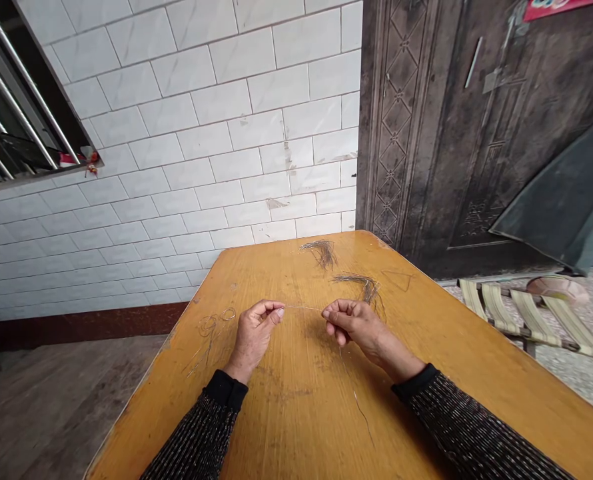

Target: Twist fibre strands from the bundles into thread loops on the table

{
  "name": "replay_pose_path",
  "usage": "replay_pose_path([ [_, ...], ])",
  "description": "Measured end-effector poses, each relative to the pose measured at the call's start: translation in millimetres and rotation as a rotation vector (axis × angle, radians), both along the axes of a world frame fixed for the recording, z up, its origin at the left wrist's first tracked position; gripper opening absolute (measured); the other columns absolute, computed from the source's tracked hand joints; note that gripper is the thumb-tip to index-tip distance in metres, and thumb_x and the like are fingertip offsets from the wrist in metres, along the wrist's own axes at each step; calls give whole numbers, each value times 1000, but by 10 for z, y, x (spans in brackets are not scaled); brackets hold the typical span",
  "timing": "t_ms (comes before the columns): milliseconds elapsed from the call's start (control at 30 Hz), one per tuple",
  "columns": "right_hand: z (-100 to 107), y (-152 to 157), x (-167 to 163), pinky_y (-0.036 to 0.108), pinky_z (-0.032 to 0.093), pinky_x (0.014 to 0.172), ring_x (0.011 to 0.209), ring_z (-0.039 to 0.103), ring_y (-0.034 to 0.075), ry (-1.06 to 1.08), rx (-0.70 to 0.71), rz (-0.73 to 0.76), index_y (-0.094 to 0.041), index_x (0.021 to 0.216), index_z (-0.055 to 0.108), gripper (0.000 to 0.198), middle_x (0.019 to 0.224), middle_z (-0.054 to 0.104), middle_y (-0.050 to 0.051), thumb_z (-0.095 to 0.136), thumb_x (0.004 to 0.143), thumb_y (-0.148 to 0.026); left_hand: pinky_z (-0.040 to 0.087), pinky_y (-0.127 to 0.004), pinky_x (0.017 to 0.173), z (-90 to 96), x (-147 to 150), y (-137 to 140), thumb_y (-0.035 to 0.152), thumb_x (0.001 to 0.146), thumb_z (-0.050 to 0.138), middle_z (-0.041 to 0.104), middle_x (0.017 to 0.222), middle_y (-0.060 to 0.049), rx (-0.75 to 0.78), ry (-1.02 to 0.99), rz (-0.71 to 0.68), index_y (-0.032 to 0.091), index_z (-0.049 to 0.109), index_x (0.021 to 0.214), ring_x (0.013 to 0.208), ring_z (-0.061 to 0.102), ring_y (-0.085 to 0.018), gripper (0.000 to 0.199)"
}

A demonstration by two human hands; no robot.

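A thin wire (301, 307) stretches between my two hands above the table. My left hand (256, 333) pinches one part of it between thumb and fingertips. Opposite, my right hand (359, 328) has its fingers closed on the wire, and a loose length hangs below it toward the tabletop. Just beyond my right hand lies a bundle of bent dark wires (366, 287). To the left of my left hand, some looped wires (209, 327) rest on the wood.
The wooden table (286, 427) meets a white tiled wall (176, 133). Farther back lies another wire bundle (322, 252). On the right are a dark metal door (426, 167), a strapped folding stool (521, 317) and a basin (559, 288). A barred window (21, 87) is at upper left.
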State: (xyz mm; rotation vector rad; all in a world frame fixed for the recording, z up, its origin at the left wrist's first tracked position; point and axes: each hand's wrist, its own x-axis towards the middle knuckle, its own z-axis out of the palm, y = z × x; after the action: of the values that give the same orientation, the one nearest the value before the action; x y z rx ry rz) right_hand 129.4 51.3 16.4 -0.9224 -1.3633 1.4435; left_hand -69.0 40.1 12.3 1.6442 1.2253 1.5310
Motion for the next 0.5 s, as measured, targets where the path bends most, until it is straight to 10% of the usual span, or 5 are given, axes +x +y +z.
replay_pose_path([
  [500,7,-34,-45,16,29,33,29,42,3,9,-18,20,-15,58,51,23,44,57,-3,62,64,-33,41,-22,65,22,11,-12,23,70,65,62,68,-1,-57,-323,-175,13,63,79,60,54,-8,14],
])
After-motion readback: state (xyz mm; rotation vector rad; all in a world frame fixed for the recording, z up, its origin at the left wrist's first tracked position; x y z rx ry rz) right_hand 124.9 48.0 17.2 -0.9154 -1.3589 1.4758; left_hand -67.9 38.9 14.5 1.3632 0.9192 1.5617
